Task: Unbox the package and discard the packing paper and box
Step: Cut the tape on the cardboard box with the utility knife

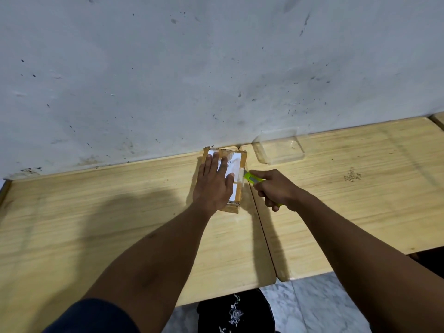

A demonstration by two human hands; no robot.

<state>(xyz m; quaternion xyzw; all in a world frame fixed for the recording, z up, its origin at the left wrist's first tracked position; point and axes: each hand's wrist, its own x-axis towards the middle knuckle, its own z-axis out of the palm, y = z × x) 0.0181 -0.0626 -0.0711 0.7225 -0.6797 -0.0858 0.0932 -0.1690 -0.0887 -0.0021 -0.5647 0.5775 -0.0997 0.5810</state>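
A small brown cardboard box (236,162) with a white label and clear tape lies on the wooden table (96,212), close to the wall. My left hand (212,186) presses flat on its top, fingers spread. My right hand (276,191) grips a yellow-green utility knife (252,179). The knife's tip touches the box's right edge at the taped seam.
A clear plastic container (280,149) stands on the second table (360,188) to the right of the box, by the grey wall. A narrow gap runs between the two tables. Below the near edge are a marble floor (319,306) and a dark garment (235,313).
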